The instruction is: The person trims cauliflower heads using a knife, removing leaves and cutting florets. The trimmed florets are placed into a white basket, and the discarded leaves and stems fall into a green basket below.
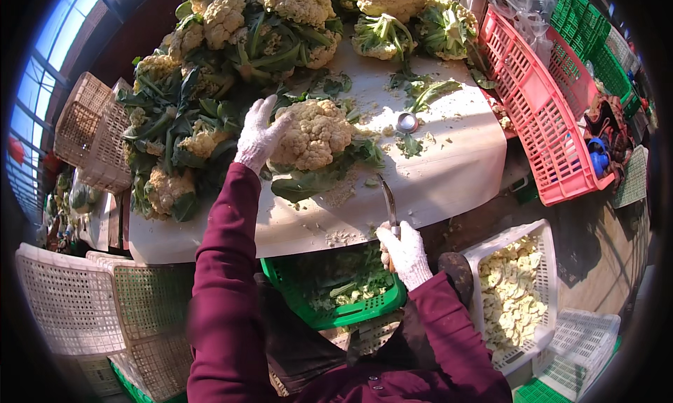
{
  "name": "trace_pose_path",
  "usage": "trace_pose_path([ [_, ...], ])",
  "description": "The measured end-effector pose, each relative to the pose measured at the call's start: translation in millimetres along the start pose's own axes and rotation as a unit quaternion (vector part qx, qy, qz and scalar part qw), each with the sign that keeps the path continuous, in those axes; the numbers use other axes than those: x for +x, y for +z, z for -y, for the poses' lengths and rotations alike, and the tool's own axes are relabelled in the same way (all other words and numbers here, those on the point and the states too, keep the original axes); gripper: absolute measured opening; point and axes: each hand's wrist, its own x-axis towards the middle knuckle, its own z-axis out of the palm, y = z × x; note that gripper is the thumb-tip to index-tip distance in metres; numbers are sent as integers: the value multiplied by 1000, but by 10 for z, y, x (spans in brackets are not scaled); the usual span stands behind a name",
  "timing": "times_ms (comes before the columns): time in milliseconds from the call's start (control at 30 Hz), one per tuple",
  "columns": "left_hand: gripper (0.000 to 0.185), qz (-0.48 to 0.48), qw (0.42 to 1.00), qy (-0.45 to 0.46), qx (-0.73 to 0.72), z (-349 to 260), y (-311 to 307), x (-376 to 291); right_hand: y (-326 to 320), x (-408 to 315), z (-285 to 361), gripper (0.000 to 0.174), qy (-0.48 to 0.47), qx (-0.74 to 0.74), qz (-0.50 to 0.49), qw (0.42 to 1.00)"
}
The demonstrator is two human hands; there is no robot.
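Note:
My left hand (261, 134), in a white knitted glove, is at the left side of a cauliflower head (314, 133) with its fingers apart. Its thumb reaches over the edge of the curds; I cannot tell whether it touches them. The head sits curd side up, with green leaves (310, 184) beneath it, on a table with a pale cover (447, 171). My right hand (407, 250), gloved too, grips a curved-blade knife (389, 200) at the table's front edge, the blade pointing up and away from me. Fingers hide much of its handle.
Leafy cauliflowers (252, 40) are heaped at the back and left. A small round metal piece (407, 122) lies among trimmings. Below the front edge is a green basket (363, 308) with leaf scraps. A white crate (549, 276) of florets stands right, beneath a tilted red crate (541, 113).

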Motion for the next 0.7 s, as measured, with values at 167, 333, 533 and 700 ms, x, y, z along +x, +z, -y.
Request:
trace_pose_path([
  [167,69,48,998,8,-47,-82,197,-202,-54,22,82,25,11,-30,-26,999],
  [333,79,-77,993,-28,87,-332,342,-1075,14,-2,88,24,-1,-3,2,1000],
  [533,97,-58,985,-59,151,-488,384,-1566,139,2,55,24,-15,-43,3,999],
  [700,95,-66,990,-53,109,-525,474,-1732,85,77,-39,24,-31,-80,-14,996],
])
